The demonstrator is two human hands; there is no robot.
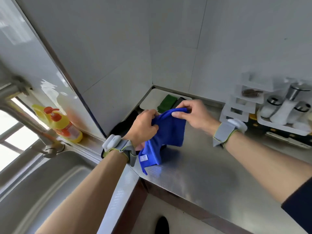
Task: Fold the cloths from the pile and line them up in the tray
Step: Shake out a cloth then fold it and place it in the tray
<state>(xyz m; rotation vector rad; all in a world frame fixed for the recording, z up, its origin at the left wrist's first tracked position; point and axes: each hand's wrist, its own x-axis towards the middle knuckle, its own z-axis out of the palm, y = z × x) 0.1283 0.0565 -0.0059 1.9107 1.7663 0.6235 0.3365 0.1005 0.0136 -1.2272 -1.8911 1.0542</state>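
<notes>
A blue cloth (166,137) with a white label hangs above the steel counter, its lower corner trailing near the counter's front edge. My left hand (143,127) grips its upper left edge and my right hand (194,115) pinches its upper right edge. Behind them a white tray (150,100) sits in the corner against the wall, holding a folded green cloth (166,103) and a dark folded cloth (179,101) beside it. A dark pile of cloths (125,125) lies left of the hands, mostly hidden by my left wrist.
A steel sink (50,183) with a tap (33,125) lies to the left, a yellow soap bottle (60,122) on its ledge. At the right stand a white rack (241,105) and a tray of shakers (285,108). The steel counter (211,166) stretches in front.
</notes>
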